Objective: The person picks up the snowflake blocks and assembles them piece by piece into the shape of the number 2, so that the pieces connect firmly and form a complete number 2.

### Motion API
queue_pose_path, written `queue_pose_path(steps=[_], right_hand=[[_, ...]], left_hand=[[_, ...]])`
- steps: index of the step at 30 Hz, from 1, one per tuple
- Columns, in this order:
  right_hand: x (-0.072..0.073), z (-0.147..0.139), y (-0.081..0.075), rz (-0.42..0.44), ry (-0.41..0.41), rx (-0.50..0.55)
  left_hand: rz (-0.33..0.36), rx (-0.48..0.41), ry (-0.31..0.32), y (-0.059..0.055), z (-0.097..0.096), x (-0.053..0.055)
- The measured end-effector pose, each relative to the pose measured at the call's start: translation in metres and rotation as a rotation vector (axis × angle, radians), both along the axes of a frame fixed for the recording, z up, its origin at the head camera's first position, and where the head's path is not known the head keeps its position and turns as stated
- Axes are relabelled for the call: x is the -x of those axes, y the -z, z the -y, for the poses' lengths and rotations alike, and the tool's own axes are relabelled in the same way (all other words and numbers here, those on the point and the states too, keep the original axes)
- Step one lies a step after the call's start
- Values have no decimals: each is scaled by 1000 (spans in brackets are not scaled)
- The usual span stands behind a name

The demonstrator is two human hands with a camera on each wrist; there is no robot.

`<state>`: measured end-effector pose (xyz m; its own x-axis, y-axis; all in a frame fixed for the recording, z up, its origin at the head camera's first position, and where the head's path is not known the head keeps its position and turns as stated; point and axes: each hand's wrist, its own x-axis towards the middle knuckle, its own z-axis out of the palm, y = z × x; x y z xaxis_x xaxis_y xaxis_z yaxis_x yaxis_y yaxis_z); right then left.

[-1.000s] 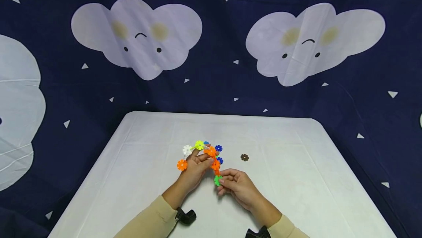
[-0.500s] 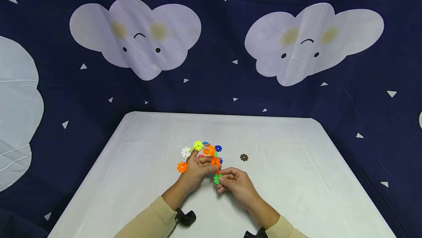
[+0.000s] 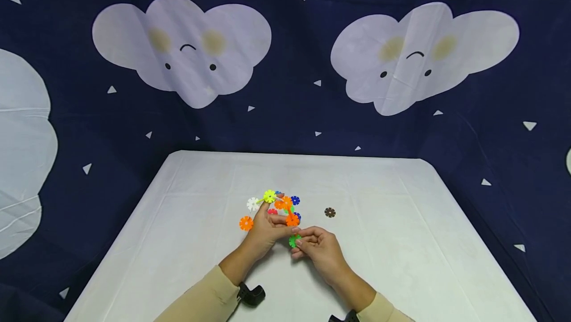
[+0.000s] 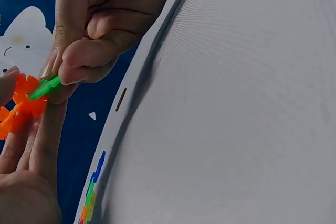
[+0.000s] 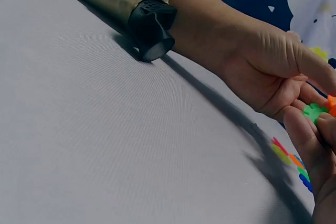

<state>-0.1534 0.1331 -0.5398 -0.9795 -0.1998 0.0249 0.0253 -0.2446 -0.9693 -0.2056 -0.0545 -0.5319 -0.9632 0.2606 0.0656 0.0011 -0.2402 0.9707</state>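
Note:
My left hand [image 3: 263,230] holds a chain of slotted snowflake discs above the table, its thumb and fingers on the orange discs [image 3: 292,219]. A yellow disc [image 3: 269,196], a white disc [image 3: 253,204] and another orange disc [image 3: 246,223] appear beyond and left of that hand. My right hand [image 3: 323,252] pinches a green snowflake disc [image 3: 294,241] between thumb and forefinger. In the left wrist view, the green disc [image 4: 46,87] meets the edge of an orange disc [image 4: 26,98]; how deep it sits in the slot is hidden.
Behind the hands, several coloured discs lie on the white table [image 3: 379,262], among them blue ones [image 3: 295,200] and a pink one [image 3: 272,211]. A brown disc [image 3: 329,212] lies apart to the right. A dark cloud-print cloth [image 3: 294,64] hangs behind the table.
My left thumb has shifted down along the orange discs toward the green one. The chain has tilted slightly, and my right hand keeps its pinch on the green disc, barely moving.

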Motion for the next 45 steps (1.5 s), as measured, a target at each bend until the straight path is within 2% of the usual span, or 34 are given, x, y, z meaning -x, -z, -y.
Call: queue_pose_path(steps=[10, 14, 22, 29, 35, 38, 43, 45], right_hand=[[-1, 0, 0, -34, 66, -16], [0, 2, 0, -29, 41, -11], [3, 3, 0, -10, -15, -23], [2, 2, 0, 26, -29, -29], [4, -2, 0, -47, -65, -164], [9, -10, 0, -122, 12, -283], [21, -30, 1, -326, 330, -593], [26, -38, 1, -389, 424, -714]], left_hand=[[-35, 56, 54, 0, 0, 4], [-56, 76, 37, 1, 2, 4], [-62, 61, 9, 3, 5, 3], [-129, 87, 20, 4, 3, 1], [-124, 109, -17, 3, 3, 3], [-101, 117, -47, 3, 3, 4], [-76, 116, -51, 4, 5, 6], [-65, 122, -52, 5, 5, 7]])
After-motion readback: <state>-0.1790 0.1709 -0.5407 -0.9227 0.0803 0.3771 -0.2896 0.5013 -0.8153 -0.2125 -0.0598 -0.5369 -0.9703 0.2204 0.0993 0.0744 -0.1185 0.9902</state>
